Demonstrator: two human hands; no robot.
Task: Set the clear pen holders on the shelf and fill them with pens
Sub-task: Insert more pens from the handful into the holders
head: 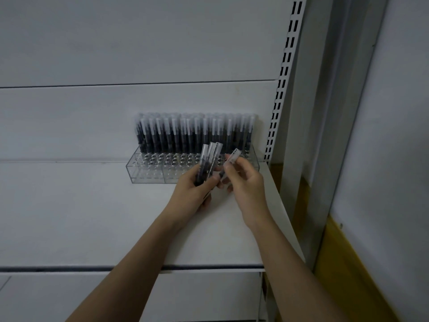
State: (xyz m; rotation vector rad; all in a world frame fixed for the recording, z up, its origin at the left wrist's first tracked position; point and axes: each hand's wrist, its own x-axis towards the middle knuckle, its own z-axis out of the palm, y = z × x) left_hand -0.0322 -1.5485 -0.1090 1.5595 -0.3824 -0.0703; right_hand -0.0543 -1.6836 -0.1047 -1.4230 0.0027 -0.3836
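On the white shelf [116, 217], pushed back against the rear panel near the slotted upright [282, 89], a clear pen holder [148, 173] is standing, and its back rows are already carrying a dense block of dark pens with frosted caps [185, 135]. The front rows of holes are showing empty, so the filling is looking roughly half done for this holder; only this one holder is in view, and whether more are waiting cannot be told from here.

The person is working just in front of the holder's right part. The left hand [192, 189] is keeping its grip curled round a small bundle of pens [207, 163], caps pointing up and toward the holder. The right hand [243, 180] is pinching a single pen [229, 165] between thumb and fingertips, tilted with its cap toward the right end of the holder, close above the empty holes but not yet inside one.

Judging by this, the step in hand is feeding pens one at a time from the bundle into the vacant front holes. What is remaining is seating this pen, then the few in the left hand, and then more to be filling the empty front rows
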